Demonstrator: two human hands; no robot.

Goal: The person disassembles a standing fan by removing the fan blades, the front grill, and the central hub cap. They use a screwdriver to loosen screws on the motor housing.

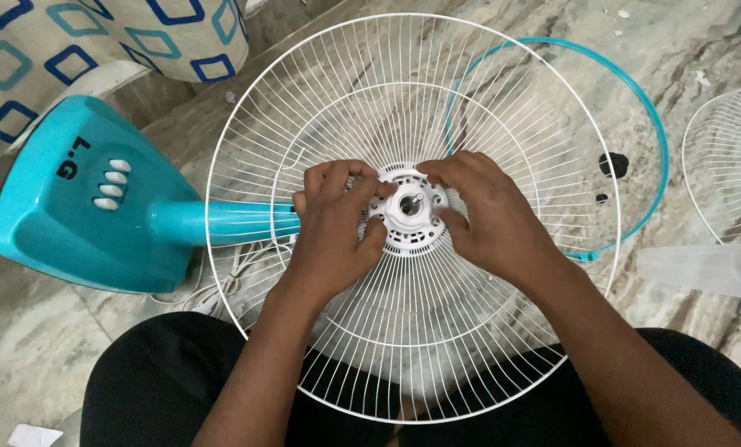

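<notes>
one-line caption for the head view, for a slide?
Both hands, left and right, grip the hub of a white wire fan guard beside a teal fan base.

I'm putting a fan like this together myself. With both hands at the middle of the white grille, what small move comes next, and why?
Probably a short turn of the white ring at the hub. The left hand and right hand both pinch it from opposite sides, around the motor shaft poking through the wire grille. Whether it is already tight cannot be seen.

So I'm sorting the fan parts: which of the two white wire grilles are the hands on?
The large central grille, over the teal stand: left hand and right hand grip its hub. The other grille lies untouched at the right edge.
</notes>
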